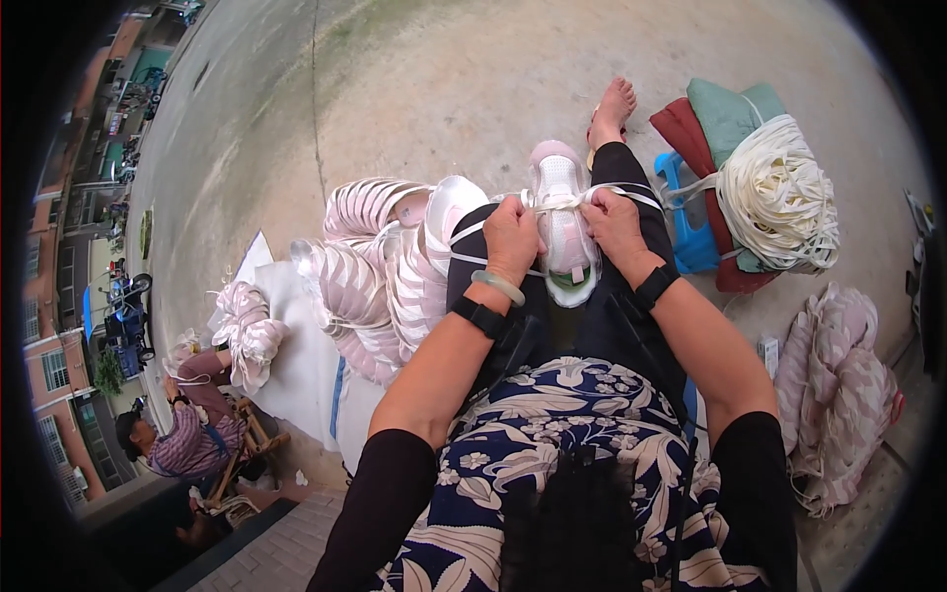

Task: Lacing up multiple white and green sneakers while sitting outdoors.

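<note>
A pink and white sneaker (562, 237) rests between my thighs, toe pointing away, with green lining showing at its heel. White shoelace (546, 204) crosses the front of its tongue. On the left side of the shoe, my left hand (513, 240) is closed in a pinch on the lace. My right hand (617, 232) pinches the lace on the other side, close to the shoe. More white lace lies over both my thighs. Left of my leg, nested pink and white shoe uppers (380, 261) lie in curved rows.
At the right, a bundle of loose white laces (779, 192) sits on green and red cloth (735, 118) by a blue stool (691, 222). Tied pink and white uppers (838, 385) lie nearer. Far left, another person (202, 434) sits near a pink bundle (249, 331).
</note>
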